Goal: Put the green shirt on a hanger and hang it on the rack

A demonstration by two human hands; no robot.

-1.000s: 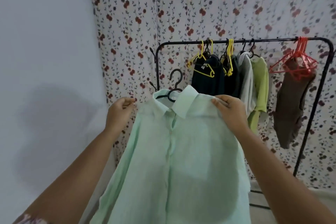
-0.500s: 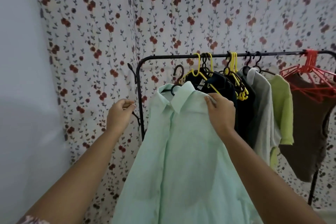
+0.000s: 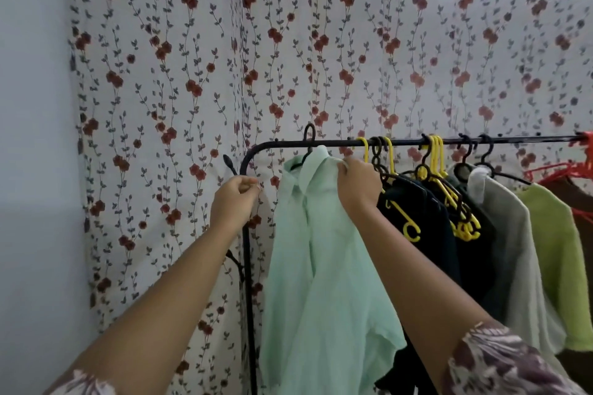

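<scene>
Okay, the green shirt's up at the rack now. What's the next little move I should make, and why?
Probably let go with the right hand. The black hanger hook already looks seated over the rack bar, and the green shirt hangs from it, while that hand grips its shoulder. The left hand is clear of the fabric.

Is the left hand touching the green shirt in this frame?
Apart. The head view shows floral wallpaper and the rack post in the gap between the left hand and the green shirt.
</scene>
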